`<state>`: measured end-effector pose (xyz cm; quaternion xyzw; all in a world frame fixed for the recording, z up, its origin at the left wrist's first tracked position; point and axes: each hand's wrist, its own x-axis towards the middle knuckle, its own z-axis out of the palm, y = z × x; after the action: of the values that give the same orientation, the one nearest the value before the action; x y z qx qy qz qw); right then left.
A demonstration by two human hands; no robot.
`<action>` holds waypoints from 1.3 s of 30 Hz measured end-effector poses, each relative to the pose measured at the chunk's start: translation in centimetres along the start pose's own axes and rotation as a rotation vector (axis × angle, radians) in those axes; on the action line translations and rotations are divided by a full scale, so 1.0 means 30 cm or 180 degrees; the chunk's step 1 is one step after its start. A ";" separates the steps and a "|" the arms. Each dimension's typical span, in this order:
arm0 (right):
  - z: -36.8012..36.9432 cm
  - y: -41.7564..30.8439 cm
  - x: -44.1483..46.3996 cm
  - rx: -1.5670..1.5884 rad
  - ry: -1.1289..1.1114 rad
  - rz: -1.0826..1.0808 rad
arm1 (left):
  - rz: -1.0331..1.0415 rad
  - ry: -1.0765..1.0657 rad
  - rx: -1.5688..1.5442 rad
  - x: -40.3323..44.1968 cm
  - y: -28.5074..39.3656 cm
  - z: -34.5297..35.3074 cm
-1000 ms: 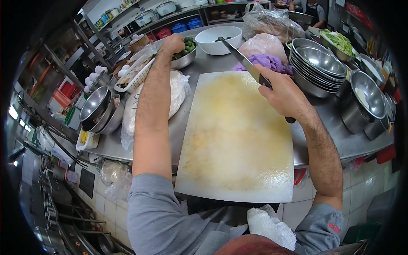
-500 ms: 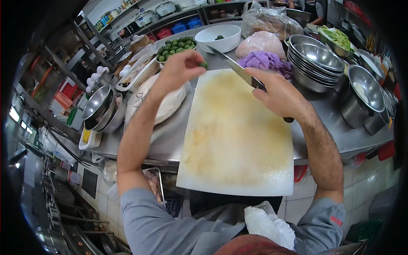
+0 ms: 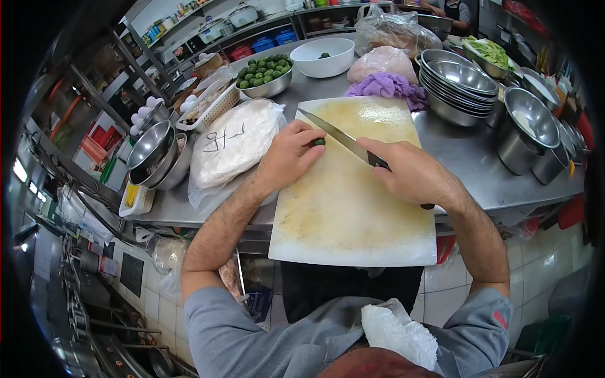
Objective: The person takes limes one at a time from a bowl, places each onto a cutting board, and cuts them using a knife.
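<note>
Over the upper left part of a stained white cutting board [image 3: 353,220], my left hand [image 3: 291,155] pinches a small green lime [image 3: 319,142] between thumb and fingers. My right hand [image 3: 413,171] is wrapped round the black handle of a large knife [image 3: 337,135], whose blade points up and left, close beside the lime. Behind the board's left corner, a metal bowl [image 3: 268,89] is heaped with green limes. A white bowl [image 3: 322,60] farther back has a little green fruit in it.
Left of the board lies a bagged white slab [image 3: 236,142] with black marking. A purple cloth [image 3: 387,88] touches the board's back edge. Stacked metal bowls [image 3: 457,94] stand at the right. Bagged food [image 3: 400,31] sits behind. A person [image 3: 450,12] is at the far back.
My left hand has come from the lime bowl down to the board, now with a lime in its fingers. My right hand and the knife have moved slightly down.
</note>
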<state>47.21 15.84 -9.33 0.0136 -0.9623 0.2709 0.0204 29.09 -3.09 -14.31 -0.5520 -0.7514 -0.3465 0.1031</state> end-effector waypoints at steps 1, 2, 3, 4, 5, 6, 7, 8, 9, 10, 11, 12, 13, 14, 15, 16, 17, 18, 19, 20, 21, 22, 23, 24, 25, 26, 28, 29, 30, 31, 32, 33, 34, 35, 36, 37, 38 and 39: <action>-0.002 -0.002 -0.006 0.0027 -0.0005 0.0015 | 0.0078 -0.0008 0.0051 -0.002 0.000 0.002; -0.003 -0.003 -0.011 0.0054 -0.0009 0.0029 | 0.0077 -0.0005 0.0049 -0.002 0.003 0.003; -0.004 -0.004 -0.016 0.0050 -0.0012 0.0028 | 0.0031 0.0045 0.0051 0.002 0.016 0.000; -0.006 -0.005 -0.019 0.0046 0.0025 0.0047 | -0.0014 0.0096 0.0055 0.004 0.024 -0.003; -0.007 -0.005 -0.022 0.0041 0.0064 0.0066 | -0.0014 0.0101 0.0058 0.002 0.016 -0.002; -0.006 -0.005 -0.027 0.0037 0.0067 0.0062 | 0.0014 0.0124 0.0102 -0.001 0.004 0.002; -0.004 -0.004 -0.034 0.0027 0.0132 0.0019 | 0.0041 0.0145 0.0145 -0.002 -0.004 0.005; -0.001 -0.004 -0.041 0.0017 0.0196 -0.0024 | 0.0042 0.0146 0.0145 -0.004 -0.008 0.010; 0.001 -0.010 -0.051 0.0017 0.0196 -0.0023 | 0.0107 0.0251 0.0105 -0.006 -0.005 0.016; -0.001 -0.020 -0.062 -0.0020 0.0134 -0.0020 | 0.0171 0.0355 0.0066 -0.006 -0.002 0.021; 0.000 -0.028 -0.071 -0.0054 0.0070 -0.0015 | 0.0170 0.0352 0.0065 -0.005 0.000 0.024; 0.004 -0.031 -0.077 -0.0048 0.0066 -0.0009 | 0.0089 0.0418 0.0071 -0.005 0.002 0.028; 0.010 -0.035 -0.081 -0.0144 0.0030 0.0018 | 0.0005 0.0484 0.0076 -0.006 0.004 0.030; 0.013 -0.038 -0.084 -0.0240 -0.0006 0.0043 | -0.0002 0.0479 0.0073 -0.006 0.005 0.030; 0.013 -0.041 -0.087 -0.0237 -0.0010 0.0044 | 0.0053 0.0472 0.0072 -0.005 0.006 0.028; 0.012 -0.044 -0.090 -0.0260 -0.0031 0.0028 | 0.0109 0.0466 0.0073 -0.004 0.007 0.028; 0.011 -0.047 -0.094 -0.0283 -0.0051 0.0011 | 0.0106 0.0464 0.0072 -0.005 0.005 0.028; 0.008 -0.051 -0.097 -0.0282 -0.0052 0.0012 | 0.0137 0.0470 0.0101 -0.006 0.003 0.029; 0.006 -0.055 -0.099 -0.0298 -0.0087 0.0040 | 0.0170 0.0476 0.0131 -0.006 0.001 0.029; 0.005 -0.057 -0.101 -0.0314 -0.0121 0.0069 | 0.0169 0.0474 0.0131 -0.006 0.003 0.029; 0.014 -0.046 -0.104 -0.0313 -0.0121 0.0070 | 0.0149 0.0468 0.0101 -0.005 0.007 0.028; 0.029 -0.025 -0.108 -0.0359 0.0089 -0.0190 | 0.0130 0.0461 0.0071 -0.005 0.010 0.028; 0.037 -0.012 -0.111 -0.0405 0.0300 -0.0449 | 0.0128 0.0458 0.0072 -0.005 0.011 0.028; 0.038 -0.010 -0.113 -0.0402 0.0298 -0.0447 | 0.0139 0.0462 0.0043 -0.005 0.011 0.029; 0.038 -0.009 -0.116 -0.0441 0.0268 -0.0452 | 0.0147 0.0465 0.0013 -0.005 0.012 0.030; 0.037 -0.009 -0.117 -0.0480 0.0238 -0.0457 | 0.0143 0.0461 0.0011 -0.005 0.012 0.031; 0.022 -0.024 -0.115 -0.0394 0.0101 -0.0284 | 0.0137 0.0459 0.0064 -0.006 0.012 0.029; 0.017 -0.030 -0.110 -0.0315 -0.0031 -0.0113 | 0.0132 0.0455 0.0063 -0.006 0.008 0.029; 0.019 -0.029 -0.101 -0.0312 -0.0037 -0.0114 | 0.0139 0.0459 0.0057 -0.005 0.003 0.029; 0.025 -0.024 -0.089 -0.0379 -0.0045 -0.0168 | 0.0143 0.0463 0.0053 -0.005 -0.002 0.030; 0.030 -0.021 -0.077 -0.0446 -0.0054 -0.0225 | 0.0134 0.0462 0.0055 -0.005 -0.003 0.029; 0.033 -0.020 -0.066 -0.0444 -0.0060 -0.0229 | 0.0120 0.0439 0.0051 -0.004 -0.002 0.026; 0.035 -0.021 -0.055 -0.0459 -0.0059 -0.0243 | 0.0108 0.0415 0.0046 -0.004 -0.001 0.025; 0.037 -0.022 -0.043 -0.0474 -0.0055 -0.0254 | 0.0103 0.0413 0.0046 -0.004 -0.001 0.025; 0.039 -0.025 -0.027 -0.0471 -0.0059 -0.0253 | 0.0123 0.0421 0.0039 -0.004 -0.001 0.025; 0.042 -0.029 -0.009 -0.0518 -0.0069 -0.0240 | 0.0144 0.0427 0.0032 -0.004 -0.001 0.026; 0.045 -0.027 0.006 -0.0565 -0.0080 -0.0226 | 0.0140 0.0422 0.0029 -0.004 0.000 0.026; 0.055 -0.018 0.020 -0.0562 -0.0082 -0.0226 | 0.0142 0.0409 0.0032 -0.003 0.001 0.025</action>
<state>46.57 14.52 -10.43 0.0493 -0.9815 0.1840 0.0187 29.33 -2.67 -14.90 -0.5447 -0.7324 -0.3751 0.1617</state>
